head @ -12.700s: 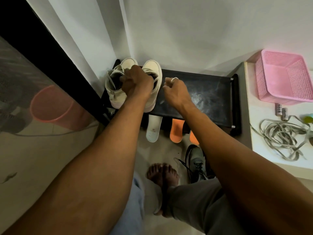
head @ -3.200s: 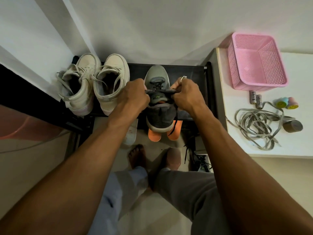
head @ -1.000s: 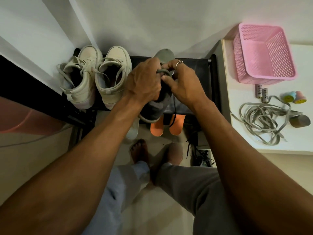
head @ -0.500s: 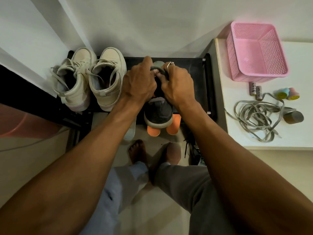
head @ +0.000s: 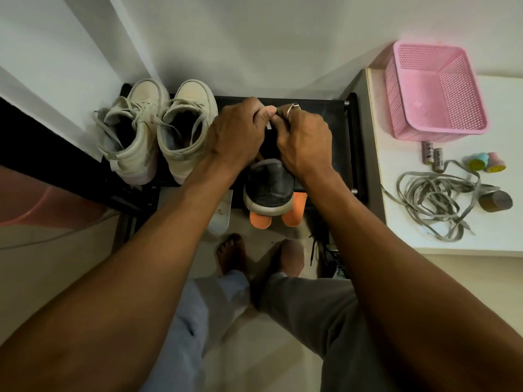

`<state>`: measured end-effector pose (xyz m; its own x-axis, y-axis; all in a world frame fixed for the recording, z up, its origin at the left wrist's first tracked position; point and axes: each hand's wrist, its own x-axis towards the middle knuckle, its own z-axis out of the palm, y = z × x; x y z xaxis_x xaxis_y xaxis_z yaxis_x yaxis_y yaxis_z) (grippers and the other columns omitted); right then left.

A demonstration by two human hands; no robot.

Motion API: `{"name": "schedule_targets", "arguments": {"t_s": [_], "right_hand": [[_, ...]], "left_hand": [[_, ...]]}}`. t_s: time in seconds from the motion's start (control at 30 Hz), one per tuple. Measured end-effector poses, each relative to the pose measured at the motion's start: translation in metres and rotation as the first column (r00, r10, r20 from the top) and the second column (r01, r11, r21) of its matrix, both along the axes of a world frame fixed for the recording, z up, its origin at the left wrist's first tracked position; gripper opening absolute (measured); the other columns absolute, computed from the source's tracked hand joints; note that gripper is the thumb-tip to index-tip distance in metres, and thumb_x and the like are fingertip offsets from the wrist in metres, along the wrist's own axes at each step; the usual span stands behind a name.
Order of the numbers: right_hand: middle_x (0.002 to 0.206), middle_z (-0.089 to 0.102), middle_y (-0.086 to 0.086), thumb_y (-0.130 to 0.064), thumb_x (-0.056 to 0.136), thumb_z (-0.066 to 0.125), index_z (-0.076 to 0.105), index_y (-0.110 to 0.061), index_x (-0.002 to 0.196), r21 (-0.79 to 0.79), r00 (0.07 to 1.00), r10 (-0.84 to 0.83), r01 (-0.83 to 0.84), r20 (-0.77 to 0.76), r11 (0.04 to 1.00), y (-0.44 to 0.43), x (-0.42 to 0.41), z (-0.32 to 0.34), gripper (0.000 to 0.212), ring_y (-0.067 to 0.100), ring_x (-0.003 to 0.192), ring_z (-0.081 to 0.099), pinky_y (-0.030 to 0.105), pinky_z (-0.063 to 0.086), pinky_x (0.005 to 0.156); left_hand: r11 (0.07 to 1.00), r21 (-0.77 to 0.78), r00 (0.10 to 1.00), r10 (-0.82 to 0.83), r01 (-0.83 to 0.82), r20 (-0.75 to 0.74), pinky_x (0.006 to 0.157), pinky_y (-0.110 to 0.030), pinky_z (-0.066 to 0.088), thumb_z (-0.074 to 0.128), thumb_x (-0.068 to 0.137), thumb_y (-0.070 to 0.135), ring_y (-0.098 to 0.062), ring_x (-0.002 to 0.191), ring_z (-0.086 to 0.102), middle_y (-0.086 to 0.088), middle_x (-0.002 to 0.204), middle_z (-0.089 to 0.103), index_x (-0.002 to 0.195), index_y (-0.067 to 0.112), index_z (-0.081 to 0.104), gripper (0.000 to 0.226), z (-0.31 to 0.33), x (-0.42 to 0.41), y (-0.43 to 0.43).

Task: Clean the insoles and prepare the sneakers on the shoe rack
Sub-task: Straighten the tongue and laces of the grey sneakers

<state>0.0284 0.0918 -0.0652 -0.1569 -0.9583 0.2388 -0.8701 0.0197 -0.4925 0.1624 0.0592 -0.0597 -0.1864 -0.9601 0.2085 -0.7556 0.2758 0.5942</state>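
Note:
A grey sneaker (head: 268,185) stands on the black shoe rack (head: 334,117), heel toward me. My left hand (head: 239,137) and my right hand (head: 305,142) meet over its front half, fingers curled, pinching its tongue or laces; the toe is hidden beneath them. Two cream high-top sneakers (head: 158,131) stand side by side at the rack's left end, laces loose. Under the rack's front edge lie two orange insoles (head: 291,213) and a white insole (head: 220,213). A second grey sneaker (head: 325,256) lies on the floor, mostly hidden by my right arm.
A white table (head: 441,244) at the right carries a pink basket (head: 433,89), tangled grey laces (head: 435,199), two batteries (head: 433,157) and small toys. My bare feet (head: 232,253) stand on the floor before the rack. A pink tub (head: 42,202) shows at the left.
Both hands stay on the grey sneaker and have shifted slightly toward its front. Some seconds earlier they gripped the shoe's opening from both sides; before that the rack held only the cream pair.

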Motion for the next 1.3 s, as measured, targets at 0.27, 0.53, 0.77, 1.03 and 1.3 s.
{"name": "schedule_targets", "arguments": {"t_s": [0.27, 0.53, 0.77, 1.03, 1.3], "right_hand": [[0.094, 0.073, 0.003, -0.045, 0.099, 0.049, 0.070, -0.020, 0.105, 0.024, 0.999, -0.035, 0.034, 0.018, 0.999, -0.002, -0.012, -0.006, 0.033, 0.028, 0.086, 0.068, 0.044, 0.054, 0.071], [0.093, 0.073, -0.002, -0.053, 0.093, 0.044, 0.071, -0.022, 0.103, 0.031, 0.993, 0.040, -0.043, 0.111, 0.999, -0.004, -0.016, -0.012, 0.042, 0.019, 0.083, 0.068, 0.045, 0.056, 0.071], [0.108, 0.069, 0.006, -0.020, 0.083, 0.068, 0.065, -0.020, 0.116, 0.168, 0.992, 0.115, -0.122, 0.049, 0.978, -0.003, -0.008, -0.015, 0.033, 0.029, 0.096, 0.067, 0.049, 0.058, 0.080], [0.094, 0.069, 0.006, -0.019, 0.090, 0.063, 0.065, -0.014, 0.098, 0.139, 0.999, 0.047, -0.043, -0.024, 0.989, -0.004, -0.006, -0.015, 0.010, 0.029, 0.081, 0.066, 0.048, 0.058, 0.072], [0.093, 0.072, 0.010, -0.036, 0.096, 0.062, 0.061, -0.009, 0.099, 0.096, 0.996, -0.022, 0.013, 0.091, 0.995, 0.000, 0.000, -0.010, 0.027, 0.033, 0.082, 0.067, 0.047, 0.056, 0.071]], "left_hand": [[0.989, 0.088, 0.986, -0.128, 0.119, 0.105, 0.066, -0.032, 0.033, 0.068, 0.089, 0.031, -0.026, 0.082, 0.059, -0.001, 0.087, 0.061, 0.089, 0.014, 0.059, 0.020, -0.003, 0.000, 0.006], [0.994, 0.081, 0.994, 0.060, -0.068, 0.096, 0.066, -0.032, 0.030, 0.052, 0.102, 0.025, -0.020, 0.080, 0.045, -0.002, 0.091, 0.054, 0.112, 0.011, 0.057, 0.018, 0.002, -0.012, 0.016], [0.988, 0.110, 0.988, 0.091, -0.105, 0.125, 0.064, -0.035, 0.030, 0.049, 0.104, 0.027, -0.022, 0.076, 0.044, -0.005, 0.089, 0.053, 0.111, 0.009, 0.053, 0.020, -0.005, -0.010, 0.017], [0.988, 0.127, 0.986, 0.074, -0.093, 0.148, 0.068, -0.035, 0.032, 0.049, 0.104, 0.032, -0.029, 0.085, 0.055, -0.008, 0.098, 0.061, 0.113, 0.010, 0.052, 0.024, -0.007, -0.011, 0.016], [0.983, 0.129, 0.979, 0.106, -0.129, 0.172, 0.068, -0.036, 0.032, 0.045, 0.104, 0.031, -0.029, 0.086, 0.056, -0.010, 0.101, 0.063, 0.118, 0.010, 0.049, 0.026, -0.005, -0.013, 0.016]]}}
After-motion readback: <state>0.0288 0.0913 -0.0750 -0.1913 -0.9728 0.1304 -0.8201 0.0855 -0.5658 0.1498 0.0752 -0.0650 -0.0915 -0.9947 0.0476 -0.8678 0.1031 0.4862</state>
